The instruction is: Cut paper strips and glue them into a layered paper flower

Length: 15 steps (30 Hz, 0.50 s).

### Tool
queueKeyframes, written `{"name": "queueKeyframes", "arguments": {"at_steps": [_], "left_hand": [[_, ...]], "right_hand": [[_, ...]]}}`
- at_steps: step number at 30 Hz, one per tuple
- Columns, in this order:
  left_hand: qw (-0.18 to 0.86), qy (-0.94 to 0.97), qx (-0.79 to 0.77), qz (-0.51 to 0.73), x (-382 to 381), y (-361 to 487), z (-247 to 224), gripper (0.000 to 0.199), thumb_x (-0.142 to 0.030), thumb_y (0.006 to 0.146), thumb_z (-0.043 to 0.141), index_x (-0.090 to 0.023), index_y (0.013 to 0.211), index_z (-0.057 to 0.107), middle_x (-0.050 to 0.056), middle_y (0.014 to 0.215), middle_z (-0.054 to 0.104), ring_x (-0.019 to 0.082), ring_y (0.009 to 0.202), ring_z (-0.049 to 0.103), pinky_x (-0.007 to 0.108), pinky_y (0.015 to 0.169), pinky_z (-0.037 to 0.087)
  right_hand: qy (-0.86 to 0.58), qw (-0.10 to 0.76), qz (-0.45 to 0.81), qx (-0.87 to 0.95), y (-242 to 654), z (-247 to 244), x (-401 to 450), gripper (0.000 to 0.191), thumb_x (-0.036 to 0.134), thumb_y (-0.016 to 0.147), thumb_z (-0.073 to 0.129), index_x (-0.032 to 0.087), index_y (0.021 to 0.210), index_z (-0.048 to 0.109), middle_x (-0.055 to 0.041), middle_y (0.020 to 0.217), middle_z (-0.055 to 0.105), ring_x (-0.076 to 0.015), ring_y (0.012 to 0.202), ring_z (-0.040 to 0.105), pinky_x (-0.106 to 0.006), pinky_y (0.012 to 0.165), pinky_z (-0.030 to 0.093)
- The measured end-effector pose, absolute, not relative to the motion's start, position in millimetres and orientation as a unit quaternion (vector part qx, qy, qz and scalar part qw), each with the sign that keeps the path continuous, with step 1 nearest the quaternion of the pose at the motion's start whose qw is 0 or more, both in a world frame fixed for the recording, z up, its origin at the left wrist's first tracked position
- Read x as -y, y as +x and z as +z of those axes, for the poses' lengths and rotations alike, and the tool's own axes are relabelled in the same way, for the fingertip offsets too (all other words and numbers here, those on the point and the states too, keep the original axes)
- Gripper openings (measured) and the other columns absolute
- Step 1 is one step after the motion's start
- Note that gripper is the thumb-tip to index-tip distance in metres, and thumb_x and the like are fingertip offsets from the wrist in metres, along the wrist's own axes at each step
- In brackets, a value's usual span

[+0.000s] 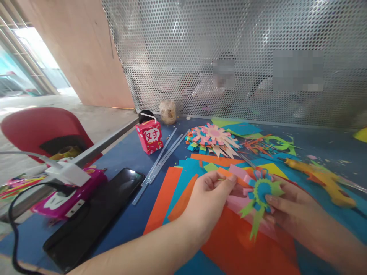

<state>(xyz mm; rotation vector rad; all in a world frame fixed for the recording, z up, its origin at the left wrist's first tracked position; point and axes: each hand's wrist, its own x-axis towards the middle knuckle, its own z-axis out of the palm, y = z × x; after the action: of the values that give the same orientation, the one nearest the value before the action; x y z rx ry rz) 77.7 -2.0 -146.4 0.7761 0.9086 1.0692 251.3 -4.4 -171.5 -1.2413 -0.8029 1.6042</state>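
My right hand (295,210) is closed on a paper rosette (262,190) with a blue centre, a green fringed ring, pink and blue outer tabs and green ribbon tails. My left hand (209,198) pinches an orange paper strip (229,174) between thumb and fingers, its right end close to the rosette's edge. Whether the strip touches the rosette I cannot tell. Beneath both hands lie orange paper sheets (243,244), with blue and pink pieces among them. Behind them is a pile of finished-looking paper rosettes (212,135) in pink, blue, orange and green.
A yellow glue gun (321,179) lies at the right, clear glue sticks (163,160) left of the paper. A red drink carton (149,136) with a straw, a black phone (97,217) and a purple power strip (71,194) occupy the left. A perforated metal panel (177,49) borders the back.
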Motion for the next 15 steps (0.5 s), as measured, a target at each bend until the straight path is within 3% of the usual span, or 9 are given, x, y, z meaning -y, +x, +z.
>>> {"name": "queueKeyframes", "arguments": {"at_steps": [8,15], "left_hand": [[0.694,0.347,-0.411,0.478,1.5,77.7,-147.5,0.024,-0.031,0.074,0.063,-0.014,0.060,0.054,0.000,0.059,0.062,0.008,0.052,0.053,0.020,0.055,0.035],[0.691,0.372,-0.417,0.459,2.2,75.6,-147.2,0.022,-0.034,0.076,0.060,-0.015,0.067,0.054,0.000,0.062,0.063,0.007,0.057,0.055,0.020,0.055,0.034]], "right_hand": [[-0.500,0.479,0.645,0.323,253.6,-174.0,2.5,0.042,0.023,0.051,0.084,0.025,0.086,0.061,0.0026,0.074,0.065,-0.0112,0.061,0.059,-0.020,0.051,0.051],[-0.497,0.495,0.593,0.394,249.2,-167.5,4.4,0.031,0.029,0.057,0.080,0.024,0.082,0.063,0.0014,0.067,0.063,-0.0126,0.055,0.058,-0.023,0.046,0.051]]}}
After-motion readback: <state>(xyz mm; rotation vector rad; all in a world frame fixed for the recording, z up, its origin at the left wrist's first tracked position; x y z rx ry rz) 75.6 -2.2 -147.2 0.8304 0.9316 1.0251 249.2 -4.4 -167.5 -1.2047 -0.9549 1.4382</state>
